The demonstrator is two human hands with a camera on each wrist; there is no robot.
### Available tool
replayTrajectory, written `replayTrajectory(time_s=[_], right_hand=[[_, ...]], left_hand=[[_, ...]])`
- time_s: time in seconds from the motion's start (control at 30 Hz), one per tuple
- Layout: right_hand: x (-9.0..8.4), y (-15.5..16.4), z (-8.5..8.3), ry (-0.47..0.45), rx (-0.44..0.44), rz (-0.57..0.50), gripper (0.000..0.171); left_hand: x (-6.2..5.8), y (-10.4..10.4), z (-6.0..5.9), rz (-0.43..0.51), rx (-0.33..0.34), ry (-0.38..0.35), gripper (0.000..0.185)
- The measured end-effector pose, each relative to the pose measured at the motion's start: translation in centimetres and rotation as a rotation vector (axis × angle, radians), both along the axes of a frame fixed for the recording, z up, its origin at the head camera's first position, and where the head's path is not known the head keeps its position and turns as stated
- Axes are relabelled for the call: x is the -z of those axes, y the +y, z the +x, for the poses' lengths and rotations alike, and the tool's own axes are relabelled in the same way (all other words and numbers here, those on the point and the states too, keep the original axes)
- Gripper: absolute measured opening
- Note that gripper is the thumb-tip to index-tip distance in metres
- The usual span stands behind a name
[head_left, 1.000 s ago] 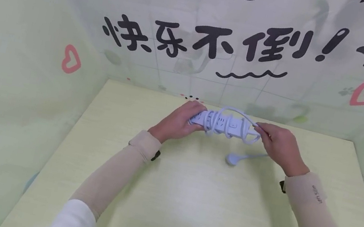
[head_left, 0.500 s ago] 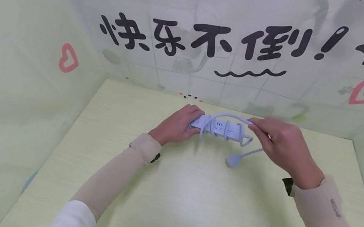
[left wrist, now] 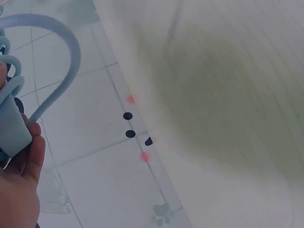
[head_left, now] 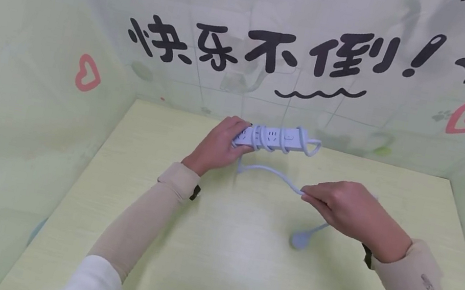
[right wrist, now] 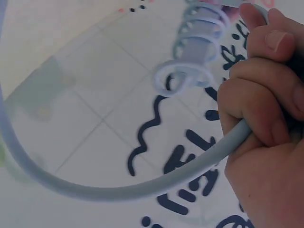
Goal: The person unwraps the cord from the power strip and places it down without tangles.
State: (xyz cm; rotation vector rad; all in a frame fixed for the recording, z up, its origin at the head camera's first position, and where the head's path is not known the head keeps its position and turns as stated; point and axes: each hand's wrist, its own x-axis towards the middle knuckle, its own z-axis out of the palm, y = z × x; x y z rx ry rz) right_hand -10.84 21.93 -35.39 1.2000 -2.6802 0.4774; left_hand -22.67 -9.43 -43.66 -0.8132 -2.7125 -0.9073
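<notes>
My left hand (head_left: 219, 145) grips the left end of a white power strip (head_left: 272, 135), raised near the back of the table, its sockets facing me. Several turns of its own cord are wound round it, with a small loop at the right end. From the left end a free length of cord (head_left: 274, 171) runs below the strip to my right hand (head_left: 349, 209), which holds it in curled fingers. A round plug (head_left: 300, 240) hangs from the cord below that hand. In the right wrist view the cord (right wrist: 114, 194) sweeps out in a wide curve.
A pale wood-grain table (head_left: 215, 266) lies under both hands. Behind it rises a printed cloth backdrop (head_left: 213, 97) with large black characters, and similar cloth walls (head_left: 7, 126) close off the sides.
My right hand has drawn the cord from above the power strip down in front and below it. The plug has dropped lower with it. My left hand has lifted and tilted the strip slightly.
</notes>
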Motion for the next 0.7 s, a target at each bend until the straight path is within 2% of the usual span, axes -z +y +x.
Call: replayTrajectory(time_s=[0.2,0.3,0.53,0.7], right_hand=[[4.1,3.2,-2.7,-0.243,0.162,0.118,0.015],[6.1,4.7,-4.2,-0.319,0.243,0.154,0.018],[9.0,7.2,-7.1,-0.354,0.416,0.167,0.033],[10.5,7.0,-8.3,-0.333,0.416,0.158,0.023]], left_hand=[[-0.3,-0.1,0.2,0.011,-0.002,0.022,0.050],[-0.3,0.1,0.4,0.023,0.019,0.017,0.051],[-0.4,0.9,1.0,0.017,0.105,0.005,0.051],[-0.7,1.6,1.6,-0.010,0.148,0.029,0.045]])
